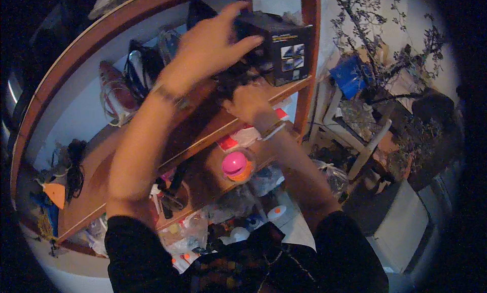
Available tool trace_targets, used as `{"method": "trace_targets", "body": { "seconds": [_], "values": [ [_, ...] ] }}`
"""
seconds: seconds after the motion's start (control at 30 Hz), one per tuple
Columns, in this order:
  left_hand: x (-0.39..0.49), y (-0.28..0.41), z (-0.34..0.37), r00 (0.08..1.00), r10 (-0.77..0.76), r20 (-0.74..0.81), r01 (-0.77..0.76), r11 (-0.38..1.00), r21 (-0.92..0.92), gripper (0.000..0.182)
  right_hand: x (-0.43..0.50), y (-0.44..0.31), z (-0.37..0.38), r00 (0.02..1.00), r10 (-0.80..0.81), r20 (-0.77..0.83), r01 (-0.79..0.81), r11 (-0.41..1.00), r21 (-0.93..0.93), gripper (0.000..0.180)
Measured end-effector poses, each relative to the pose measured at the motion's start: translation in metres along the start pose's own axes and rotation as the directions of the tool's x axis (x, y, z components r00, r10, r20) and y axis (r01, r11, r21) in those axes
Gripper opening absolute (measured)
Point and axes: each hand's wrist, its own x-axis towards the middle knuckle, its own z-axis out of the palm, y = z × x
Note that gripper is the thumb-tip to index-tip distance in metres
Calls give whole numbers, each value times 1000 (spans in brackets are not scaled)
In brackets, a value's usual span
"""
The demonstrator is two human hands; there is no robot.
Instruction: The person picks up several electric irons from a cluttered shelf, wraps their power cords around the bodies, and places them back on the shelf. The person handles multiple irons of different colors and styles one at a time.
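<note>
A black cardboard box (291, 57) with printed pictures and writing stands at the right end of a wooden shelf. My left hand (213, 45) is raised in front of its left side, thumb and forefinger spread apart. Below it, my right hand (253, 101) reaches over the shelf edge with bent fingers beside a dark, tangled bundle (237, 76). Blur and shadow hide whether those fingers grip the bundle. Both hands are slightly blurred.
A maroon clothes iron (118, 87) with a wound cord and dark bags (142, 68) share the upper shelf. Lower down are a pink ball-like object (234, 163), small tools (167, 198) and plastic bags (190, 232). A bare, twiggy plant (365, 34) and a grey box (399, 228) stand rightward.
</note>
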Motion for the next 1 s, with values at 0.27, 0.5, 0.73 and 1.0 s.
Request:
{"method": "trace_targets", "body": {
  "seconds": [0.27, 0.5, 0.73, 1.0],
  "values": [
    [-198, 48, -127, 968, -247, 35, 247, 930, -272, 60, 10, -63, 38, 985, -73, -156, 91, 989, 113, 19],
    [-310, 6, -175, 866, -496, -63, 456, 835, -310, 55, -4, -221, 64, 890, -422, -172, 452, 865, 217, 19],
    [-394, -61, -214, 793, -562, -236, 547, 827, -131, 43, 14, -313, 79, 774, -604, -190, 595, 591, 544, 25],
    [-581, -164, -313, 500, -576, -647, 634, 752, -180, 34, 22, -152, 16, 978, 28, -206, -9, 996, 91, 27]
  ]
}}
